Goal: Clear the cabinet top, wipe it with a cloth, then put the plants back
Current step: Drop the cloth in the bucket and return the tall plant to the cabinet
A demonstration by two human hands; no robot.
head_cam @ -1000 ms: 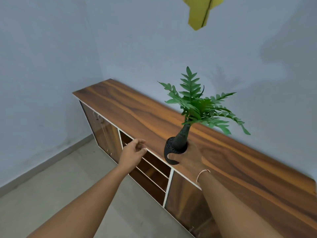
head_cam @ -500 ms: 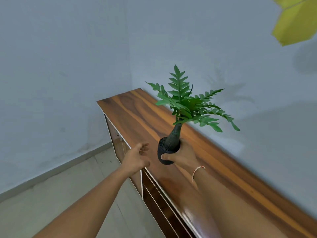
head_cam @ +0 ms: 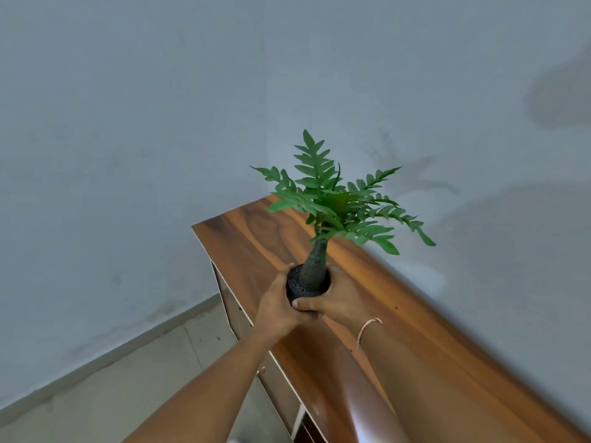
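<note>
A small plant [head_cam: 332,206] with green fern-like leaves and a thick dark stem stands in a round black pot [head_cam: 300,287]. Both hands hold the pot above the left end of the wooden cabinet top [head_cam: 256,238]. My left hand [head_cam: 278,310] wraps the pot's left and under side. My right hand [head_cam: 332,302] grips its right side, thumb across the front. The pot's base is hidden by my fingers, so I cannot tell whether it touches the wood.
The cabinet top runs from the room corner toward the lower right along a grey wall [head_cam: 479,91]. Its front panels [head_cam: 236,311] face the tiled floor [head_cam: 128,378] at lower left. A second grey wall stands beyond the cabinet's left end.
My left hand, free and open before, has come up and taken hold of the pot beside my right hand. The view has swung toward the cabinet's left end.
</note>
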